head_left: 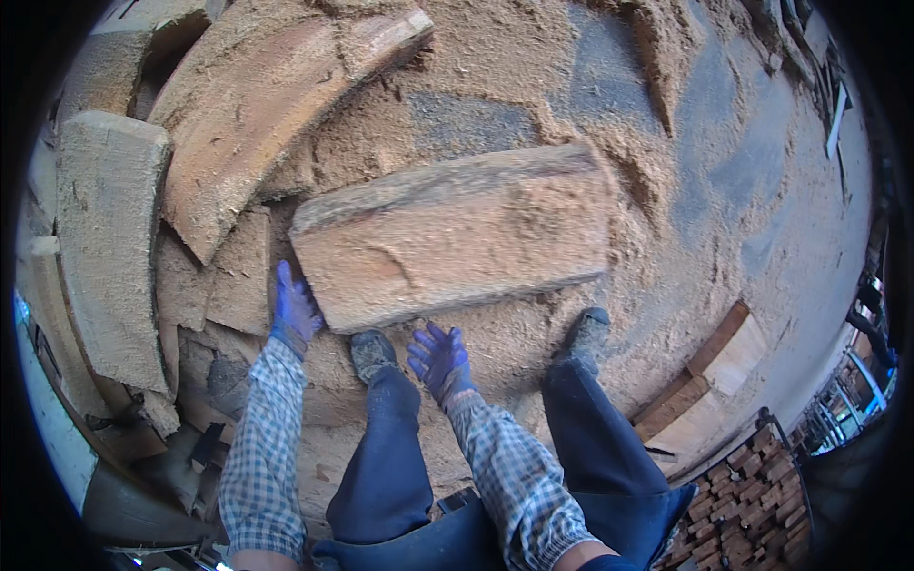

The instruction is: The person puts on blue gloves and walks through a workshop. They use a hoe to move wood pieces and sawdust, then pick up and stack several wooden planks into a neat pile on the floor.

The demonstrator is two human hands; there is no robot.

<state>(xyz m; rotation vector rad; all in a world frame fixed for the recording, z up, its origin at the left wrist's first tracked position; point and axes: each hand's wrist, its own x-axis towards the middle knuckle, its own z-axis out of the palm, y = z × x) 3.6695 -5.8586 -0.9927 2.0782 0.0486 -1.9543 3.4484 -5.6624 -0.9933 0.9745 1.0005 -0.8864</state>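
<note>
The gloved left hand (297,309) reaches forward beside the left end of a thick wooden slab (457,233), fingers extended, gripping nothing; contact is unclear. The gloved right hand (441,360), forearm angled inward, spreads its fingers, empty, near the slab's near edge. The slab lies on the sawdust-strewn floor (762,186), rough-sawn timbers (109,252) to its left.

The slab (447,252) is matt, rough-sawn wood — its weathered edge (419,196) coarse and ridged — amid dry, grainy sawdust (495,52), beside dull-surfaced gloves (441,362), crinkled woven cloth sleeves (264,419) and smoother, matt cloth trousers (381,466).
</note>
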